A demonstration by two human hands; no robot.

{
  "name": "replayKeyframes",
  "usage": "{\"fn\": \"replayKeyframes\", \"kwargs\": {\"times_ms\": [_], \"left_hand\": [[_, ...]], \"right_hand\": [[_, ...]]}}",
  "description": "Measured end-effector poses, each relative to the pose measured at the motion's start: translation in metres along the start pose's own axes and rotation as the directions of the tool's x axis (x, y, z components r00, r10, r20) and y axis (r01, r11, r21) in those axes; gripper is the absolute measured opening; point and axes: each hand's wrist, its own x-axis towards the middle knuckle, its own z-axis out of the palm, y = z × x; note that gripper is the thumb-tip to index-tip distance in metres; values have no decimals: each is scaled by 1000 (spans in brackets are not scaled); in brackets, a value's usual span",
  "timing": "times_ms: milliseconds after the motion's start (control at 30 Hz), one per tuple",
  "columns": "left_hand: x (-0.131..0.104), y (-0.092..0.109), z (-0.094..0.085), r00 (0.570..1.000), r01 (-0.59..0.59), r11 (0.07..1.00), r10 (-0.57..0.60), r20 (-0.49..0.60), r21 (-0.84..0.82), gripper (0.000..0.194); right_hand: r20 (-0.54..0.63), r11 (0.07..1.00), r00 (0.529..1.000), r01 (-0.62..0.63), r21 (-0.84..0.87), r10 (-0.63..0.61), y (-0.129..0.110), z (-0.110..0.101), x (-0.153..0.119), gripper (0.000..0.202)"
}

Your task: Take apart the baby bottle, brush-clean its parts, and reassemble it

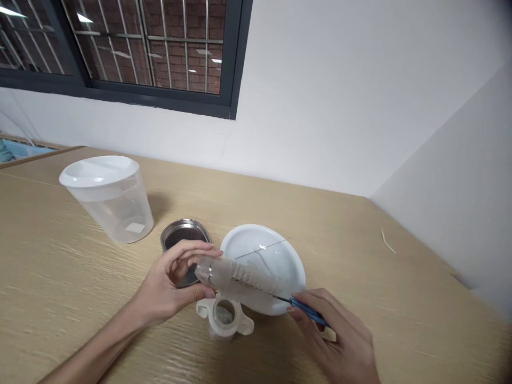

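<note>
My left hand [172, 288] grips a small translucent plastic piece [210, 271], rounded like a cap or small cup, between thumb and fingers. The white-bristled end of a bottle brush [256, 282] reaches up to this piece and seems to be inside its open end. My right hand [336, 330] is closed round the brush's blue handle. Just below the brush stands a translucent two-handled cup [224, 320], its top open and something greyish inside. Behind the brush lies a white oval dish [288, 256] holding a thin line of something. Partly hidden by my left hand is a round metal tin [184, 224].
A translucent plastic pitcher [116, 208] with a white lid stands at the back left of the wooden table [328, 229]. Far right lies a thin pale strip [387, 242]. A white wall [320, 106] and a barred window [160, 48] border the back.
</note>
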Motion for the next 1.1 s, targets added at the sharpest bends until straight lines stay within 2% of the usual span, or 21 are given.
{"fn": "replayKeyframes", "kwargs": {"times_ms": [733,1100], "left_hand": [[-2,0,-1,1000,-13,1000,13,-2,-22,62],[-2,1,-1,999,44,999,-44,-22,-17,60]], "right_hand": [[12,1000,1000,-20,12,19,-1,-1,0,13],[27,1000,999,-21,-23,22,-3,0,0,8]]}}
